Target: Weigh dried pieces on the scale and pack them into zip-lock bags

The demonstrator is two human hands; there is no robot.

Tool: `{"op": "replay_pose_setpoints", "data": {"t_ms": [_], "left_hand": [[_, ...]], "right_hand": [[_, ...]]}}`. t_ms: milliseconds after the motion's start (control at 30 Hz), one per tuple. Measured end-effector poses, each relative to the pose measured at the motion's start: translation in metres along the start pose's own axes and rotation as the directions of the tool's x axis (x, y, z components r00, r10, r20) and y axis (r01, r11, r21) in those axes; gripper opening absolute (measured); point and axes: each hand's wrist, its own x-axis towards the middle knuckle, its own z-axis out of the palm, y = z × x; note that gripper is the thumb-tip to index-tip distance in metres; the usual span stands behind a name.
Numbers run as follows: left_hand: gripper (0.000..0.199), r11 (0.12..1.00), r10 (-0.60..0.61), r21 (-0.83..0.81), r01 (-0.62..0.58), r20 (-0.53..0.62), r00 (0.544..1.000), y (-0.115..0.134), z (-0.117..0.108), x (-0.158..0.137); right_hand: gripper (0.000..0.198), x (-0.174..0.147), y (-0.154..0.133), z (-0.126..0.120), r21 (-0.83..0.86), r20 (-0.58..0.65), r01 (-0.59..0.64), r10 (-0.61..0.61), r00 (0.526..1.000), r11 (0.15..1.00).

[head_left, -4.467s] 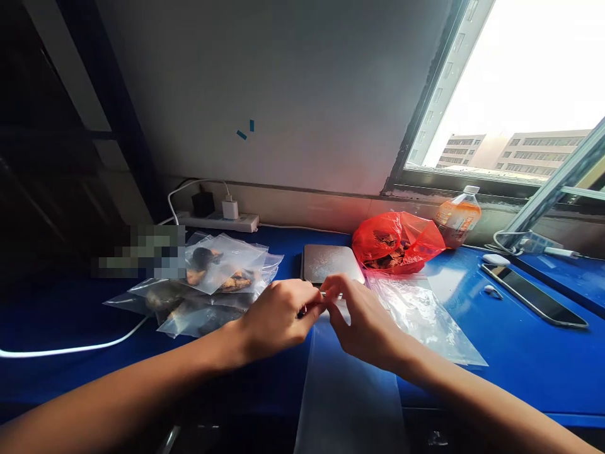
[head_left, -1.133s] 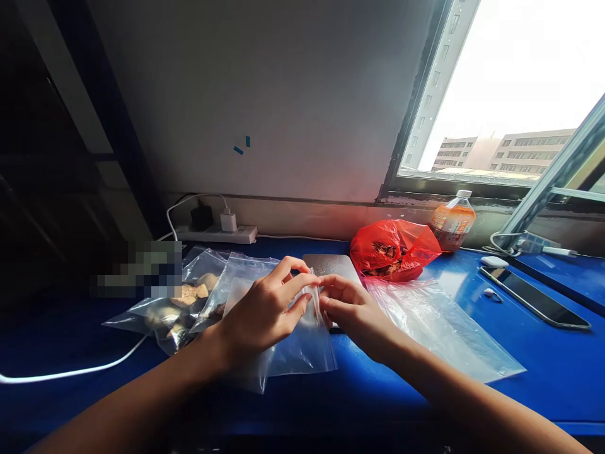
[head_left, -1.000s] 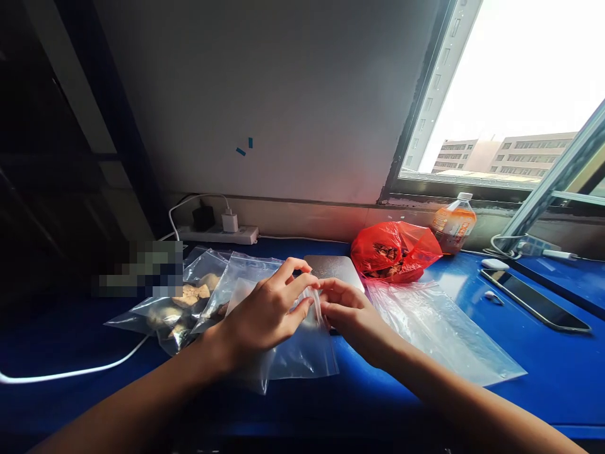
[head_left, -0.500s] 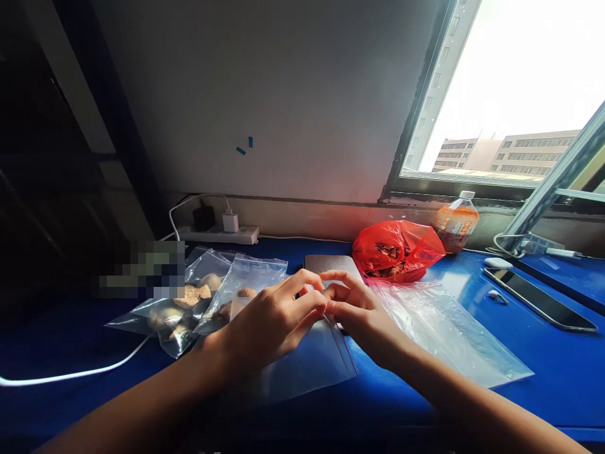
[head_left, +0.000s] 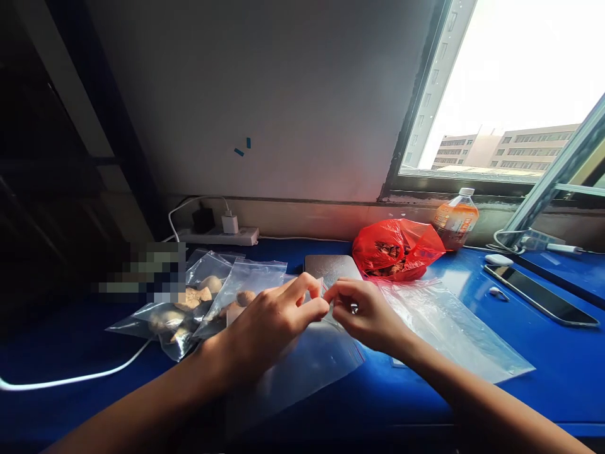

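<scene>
Both hands meet at the middle over the blue table (head_left: 378, 403). My left hand (head_left: 283, 315) is closed in a pinch, thumb against forefinger, on the upper edge of a clear zip bag (head_left: 302, 378) that hangs below it. My right hand (head_left: 366, 312) faces it with curled fingers, fingertips pinched at the same plastic edge. The bag's zip strip slants down to the right beneath the hands. Just behind them lies a flat silver device (head_left: 331, 265), partly covered. Several brown lumps, perhaps dried mushrooms, are in two clear zip bags (head_left: 258, 274) on the left.
A red plastic bag (head_left: 425, 243) with dark dried pieces stands behind, beside a drink bottle (head_left: 456, 221). Another clear zip bag (head_left: 467, 343) lies flat to the right. Farther right are a phone (head_left: 543, 296) and an earbud (head_left: 498, 293). A power strip (head_left: 246, 236) runs along the wall.
My hands have moved slightly apart, with the fingers of my right hand curled in more. A bit of clear plastic now shows between the fingertips. The bag's lower edge has shifted slightly.
</scene>
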Motion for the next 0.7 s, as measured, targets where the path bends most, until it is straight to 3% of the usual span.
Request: {"op": "replay_pose_setpoints", "data": {"t_ms": [133,200,300,400,500,600,700], "left_hand": [[0.028,0.999,0.048,0.002,-0.048,0.004,0.999,0.0,0.002,0.0],[0.029,0.998,0.066,-0.023,-0.066,-0.004,0.998,0.0,0.001,0.0],[0.021,0.995,0.063,-0.074,-0.065,-0.022,0.998,0.001,-0.002,0.002],[0.011,0.995,-0.002,-0.1,0.001,-0.016,1.0,0.002,-0.007,0.002],[0.047,0.988,-0.069,-0.138,0.075,0.047,0.997,0.005,-0.013,0.002],[0.087,0.981,-0.047,-0.183,0.072,0.14,0.989,0.008,-0.017,0.002],[0.091,0.978,-0.046,-0.193,0.074,0.144,0.989,0.007,-0.021,0.0]], "right_hand": [[0.003,-0.005,-0.003,-0.006,-0.158,0.108,0.186,-0.17,0.979,0.97],[0.008,-0.008,-0.005,-0.009,-0.197,0.164,0.22,-0.189,0.968,0.955],[0.029,-0.01,-0.007,-0.015,-0.176,0.239,0.217,-0.172,0.956,0.96],[0.064,-0.011,-0.006,-0.02,-0.173,0.293,0.209,-0.152,0.944,0.962],[0.086,-0.011,-0.004,-0.021,-0.156,0.294,0.278,-0.224,0.929,0.948],[0.09,-0.012,-0.007,-0.022,-0.11,0.234,0.32,-0.288,0.929,0.941],[0.078,-0.011,-0.012,-0.02,0.019,0.162,0.237,-0.237,0.958,0.971]]}}
